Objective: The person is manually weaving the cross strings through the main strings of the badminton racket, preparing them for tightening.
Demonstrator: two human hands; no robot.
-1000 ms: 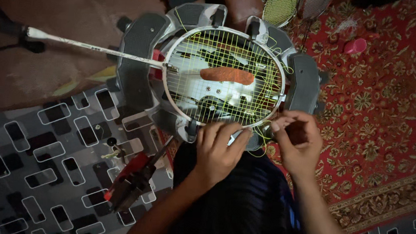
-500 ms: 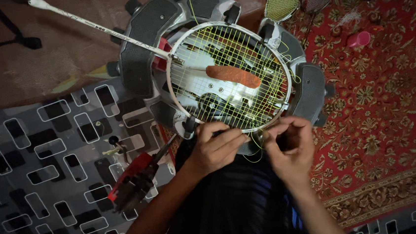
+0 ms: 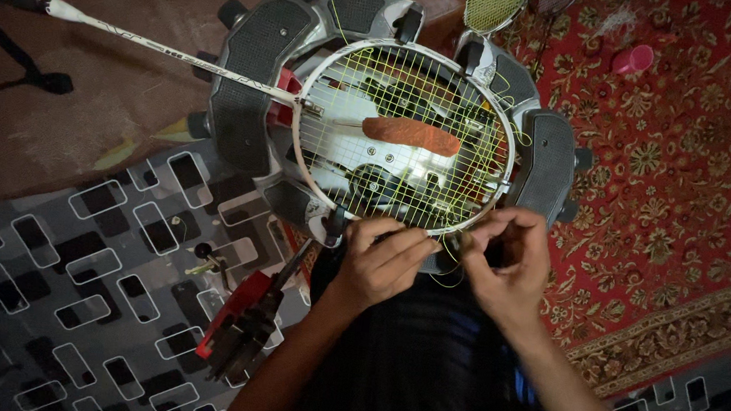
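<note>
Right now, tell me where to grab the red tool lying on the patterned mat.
Take the red tool by its red body, about midway, coming from above. It lies flat and slanted on the mat, with open mat on its left; the left hand is nearest.

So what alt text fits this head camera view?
Two hands, left hand and right hand, work yellow string at the near rim of a badminton racket clamped in a grey stringing machine, over a red patterned carpet.

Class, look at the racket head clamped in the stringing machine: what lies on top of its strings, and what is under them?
An orange oblong piece lies on the strings. Beneath them show the machine's pale bed and dark clamps; further detail is too dim.
</note>
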